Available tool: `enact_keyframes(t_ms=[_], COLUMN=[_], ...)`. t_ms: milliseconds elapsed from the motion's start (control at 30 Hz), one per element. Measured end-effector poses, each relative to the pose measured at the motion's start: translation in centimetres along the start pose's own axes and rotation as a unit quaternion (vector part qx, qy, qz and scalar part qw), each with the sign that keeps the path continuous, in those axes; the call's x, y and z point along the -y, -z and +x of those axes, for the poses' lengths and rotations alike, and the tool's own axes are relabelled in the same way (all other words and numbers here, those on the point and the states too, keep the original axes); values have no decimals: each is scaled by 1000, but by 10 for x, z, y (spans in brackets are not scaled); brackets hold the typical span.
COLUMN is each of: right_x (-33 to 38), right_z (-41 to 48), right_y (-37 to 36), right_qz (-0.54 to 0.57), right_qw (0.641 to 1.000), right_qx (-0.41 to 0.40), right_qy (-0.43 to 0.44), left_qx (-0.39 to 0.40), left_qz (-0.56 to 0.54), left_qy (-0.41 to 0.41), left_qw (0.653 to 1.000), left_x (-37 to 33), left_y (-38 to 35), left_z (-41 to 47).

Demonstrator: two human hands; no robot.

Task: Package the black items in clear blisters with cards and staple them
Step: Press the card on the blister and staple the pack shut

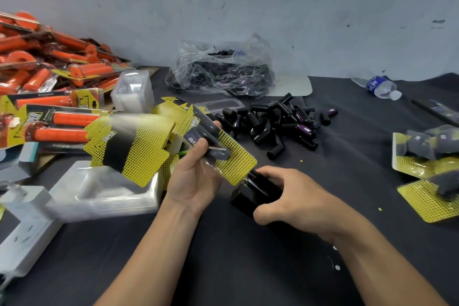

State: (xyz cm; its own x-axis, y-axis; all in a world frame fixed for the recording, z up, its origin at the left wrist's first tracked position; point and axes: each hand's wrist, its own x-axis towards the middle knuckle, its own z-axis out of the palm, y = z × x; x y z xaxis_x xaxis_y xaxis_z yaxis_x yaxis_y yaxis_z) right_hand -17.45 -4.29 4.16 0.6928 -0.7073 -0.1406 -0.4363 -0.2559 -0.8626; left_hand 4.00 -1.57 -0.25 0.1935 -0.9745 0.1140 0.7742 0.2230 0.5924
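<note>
Left hand (196,176) grips glossy blister pack (218,146), dotted yellow card | right hand (293,196) clasps boxy black stapler (253,190)

The right hand (298,196) covers most of the stapler (246,194). The yellow cards (129,141) and clear blister stack (104,189) are blurred, their print unreadable. The right edge cuts off the finished packs (427,154).

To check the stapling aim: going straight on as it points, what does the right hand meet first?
Probably the yellow card in the left hand; the stapler in the right hand sits at its edge.
</note>
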Motion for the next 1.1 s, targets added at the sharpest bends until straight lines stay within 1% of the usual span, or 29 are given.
enact_keyframes(t_ms=[100,200,333,467,600,800,933,1100], right_x=[-1,-1,-2,-3,-4,-3,-3,-3], right_z=[1,2,4,5,6,7,7,7], right_y=[1,-2,-4,-5,-6,-7,-9,-11], right_qz=[30,51,81,108,115,119,125,117], right_qw=[1000,999,996,994,993,992,991,991], right_qx=[-3,-13,-33,-33,-39,-43,-52,-64], right_qy=[6,8,4,0,-2,1,-1,-9], left_qx=[18,37,36,30,18,23,-1,10], left_qz=[34,34,41,51,55,58,48,63], left_qy=[13,32,16,12,12,11,7,9], left_qw=[999,998,998,998,998,998,999,998], left_x=[1,3,5,5,6,6,6,6], left_y=[-3,-4,-10,-14,-14,-13,-13,-17], left_z=[-1,-1,-2,-3,-3,-2,-2,-3])
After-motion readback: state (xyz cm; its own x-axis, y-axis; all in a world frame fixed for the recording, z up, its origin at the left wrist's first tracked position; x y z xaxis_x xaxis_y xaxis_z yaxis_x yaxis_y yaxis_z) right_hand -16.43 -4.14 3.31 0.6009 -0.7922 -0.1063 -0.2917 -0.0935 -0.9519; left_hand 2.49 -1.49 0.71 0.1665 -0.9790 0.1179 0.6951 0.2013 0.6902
